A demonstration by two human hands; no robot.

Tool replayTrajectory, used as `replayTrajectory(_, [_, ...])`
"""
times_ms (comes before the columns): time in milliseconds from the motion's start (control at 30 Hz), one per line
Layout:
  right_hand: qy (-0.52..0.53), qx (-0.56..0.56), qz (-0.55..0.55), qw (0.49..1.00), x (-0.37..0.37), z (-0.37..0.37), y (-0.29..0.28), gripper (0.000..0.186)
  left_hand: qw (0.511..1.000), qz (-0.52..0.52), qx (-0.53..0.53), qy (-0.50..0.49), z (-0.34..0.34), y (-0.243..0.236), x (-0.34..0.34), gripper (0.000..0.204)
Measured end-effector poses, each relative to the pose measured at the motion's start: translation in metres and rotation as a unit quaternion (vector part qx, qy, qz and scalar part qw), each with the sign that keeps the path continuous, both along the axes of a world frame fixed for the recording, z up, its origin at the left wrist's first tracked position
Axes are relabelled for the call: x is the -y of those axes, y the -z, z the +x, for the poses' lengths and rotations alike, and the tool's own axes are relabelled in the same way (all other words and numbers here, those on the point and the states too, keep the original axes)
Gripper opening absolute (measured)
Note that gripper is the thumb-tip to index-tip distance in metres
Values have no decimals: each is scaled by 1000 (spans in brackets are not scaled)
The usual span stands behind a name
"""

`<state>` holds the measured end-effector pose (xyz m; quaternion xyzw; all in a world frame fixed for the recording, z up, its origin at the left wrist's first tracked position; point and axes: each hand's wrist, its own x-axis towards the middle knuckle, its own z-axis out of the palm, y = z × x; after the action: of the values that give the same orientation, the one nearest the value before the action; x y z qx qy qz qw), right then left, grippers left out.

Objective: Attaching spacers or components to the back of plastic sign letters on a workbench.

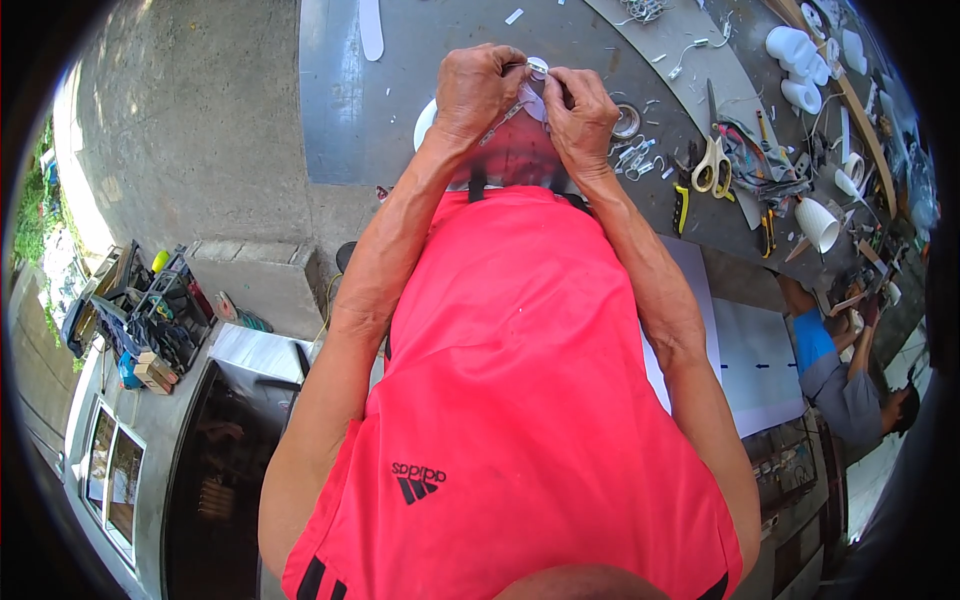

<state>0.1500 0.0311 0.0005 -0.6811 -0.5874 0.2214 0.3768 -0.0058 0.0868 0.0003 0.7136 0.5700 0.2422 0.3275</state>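
My left hand (479,92) is closed in a pinch, its fingertips at a small white round piece (538,67) with a metallic-looking middle. Just to the right, the bent fingers of my right hand (582,112) are pinched together; what lies between them is hidden. Below the fingertips is a pale, curved strip (533,103). A thin, light chain-like strand (502,124) slants down to the left from there. Behind my left wrist shows part of a white disc (425,124).
Right of my hands lie a tape roll (626,122), metal clips (634,158), scissors (712,168) and yellow-handled pliers (681,208). White rolls (797,62) stand at the far right. A person (855,385) sits at the right. A grey table (400,130) is in front of me.
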Motion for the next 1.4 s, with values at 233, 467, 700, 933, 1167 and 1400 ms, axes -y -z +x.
replayTrajectory(233, [0,3,-3,1000,-1,1,-1,9,1000,-8,6,-3,2,-4,0,19])
replayTrajectory(467, [-2,-11,-6,1000,1,1,-1,9,1000,1,9,-1,1,-2,1,18])
replayTrajectory(700, [0,-14,-16,1000,0,1,-1,9,1000,6,22,5,0,-2,0,18])
replayTrajectory(933, [0,-15,-19,1000,0,2,-1,7,1000,0,18,4,0,-2,0,19])
replayTrajectory(1167, [2,-17,-23,1000,1,1,0,7,999,-30,25,-4,0,-4,-1,22])
replayTrajectory(1400, [0,-13,-12,1000,0,2,1,8,1000,-6,10,9,0,-4,-1,17])
